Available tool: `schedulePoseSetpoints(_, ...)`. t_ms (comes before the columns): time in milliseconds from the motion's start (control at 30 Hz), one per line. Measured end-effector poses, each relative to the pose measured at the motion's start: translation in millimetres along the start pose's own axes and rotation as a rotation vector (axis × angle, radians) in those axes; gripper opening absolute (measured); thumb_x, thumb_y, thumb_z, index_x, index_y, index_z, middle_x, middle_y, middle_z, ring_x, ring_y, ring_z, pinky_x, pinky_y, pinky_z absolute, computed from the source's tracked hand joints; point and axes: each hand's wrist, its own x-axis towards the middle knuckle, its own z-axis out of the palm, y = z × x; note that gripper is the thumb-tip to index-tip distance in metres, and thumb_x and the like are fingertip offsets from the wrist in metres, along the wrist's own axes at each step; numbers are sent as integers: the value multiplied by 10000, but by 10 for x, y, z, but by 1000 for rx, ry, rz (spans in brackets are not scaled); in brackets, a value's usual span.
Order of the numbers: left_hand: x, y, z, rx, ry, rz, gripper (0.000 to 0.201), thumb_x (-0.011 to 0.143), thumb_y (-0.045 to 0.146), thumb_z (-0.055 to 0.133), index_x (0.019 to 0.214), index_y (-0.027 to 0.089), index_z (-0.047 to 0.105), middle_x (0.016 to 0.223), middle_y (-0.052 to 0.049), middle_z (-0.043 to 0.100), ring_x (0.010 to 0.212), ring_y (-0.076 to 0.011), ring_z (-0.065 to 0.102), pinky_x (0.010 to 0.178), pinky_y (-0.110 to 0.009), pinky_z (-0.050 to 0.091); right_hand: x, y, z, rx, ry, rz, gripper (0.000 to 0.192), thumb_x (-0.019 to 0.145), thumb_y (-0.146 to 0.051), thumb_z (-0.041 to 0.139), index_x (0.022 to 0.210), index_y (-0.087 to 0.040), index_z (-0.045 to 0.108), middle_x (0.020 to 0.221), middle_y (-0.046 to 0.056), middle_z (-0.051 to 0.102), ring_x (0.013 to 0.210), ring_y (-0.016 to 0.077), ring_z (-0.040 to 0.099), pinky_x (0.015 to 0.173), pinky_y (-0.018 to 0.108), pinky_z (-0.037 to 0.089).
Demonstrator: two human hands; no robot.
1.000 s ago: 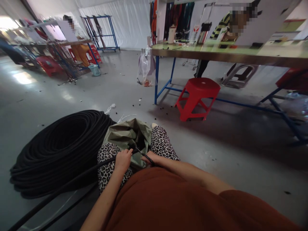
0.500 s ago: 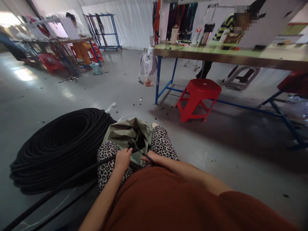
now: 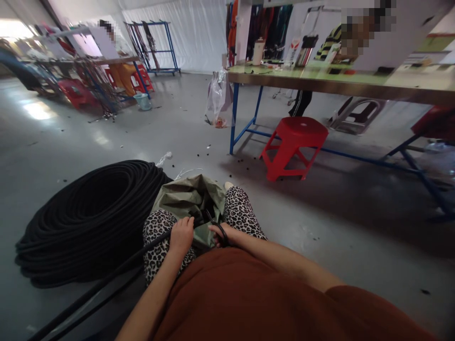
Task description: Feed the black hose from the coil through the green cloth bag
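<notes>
I sat low with my knees apart, and my left hand (image 3: 182, 235) was closed around the black hose (image 3: 106, 279), which ran back from my fist past my left knee toward the coil (image 3: 85, 218) lying on the floor well out to that side. My right hand (image 3: 221, 233) rested just across from the left, its fingers through the handles of what looked like scissors (image 3: 213, 225); the blades pointed toward the hose end, but they were too small and dark for me to tell whether they stood apart or together, though the hand itself was gripping the tool. Just beyond both hands, between my knees, sat the green bag (image 3: 185, 196) with its mouth open toward me. As I judged it, I was at the cutting step: the hose end was fed up to the blades over the bag. The next move, I reckoned, called for holding the hose steady in the left fist, keeping its end square across the blades, and keeping the cut over the bag's mouth so that a piece would drop in and not onto the floor. Far beyond my right hand stood a red stool (image 3: 293, 144) beside a long table (image 3: 355, 85).
</notes>
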Motion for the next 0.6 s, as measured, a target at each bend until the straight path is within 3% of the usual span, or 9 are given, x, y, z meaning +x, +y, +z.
schedulePoseSetpoints(267,-8,-45,35,-31,21,4,401,938,179,387,1283,169,590,1135,-131,681,1024,-251,611,867,-370,440,111,104,-31,-83,-66,-101,507,934,-594,502,741,-128,554,539,24,575,425,130,569,423,208,465)
schedulePoseSetpoints(600,19,7,34,-38,49,0,376,961,231,388,1255,185,619,1062,-111,709,947,-235,645,789,-347,453,136,177,15,90,-215,-118,492,895,-621,554,789,-141,562,579,-13,588,479,112,583,496,208,512)
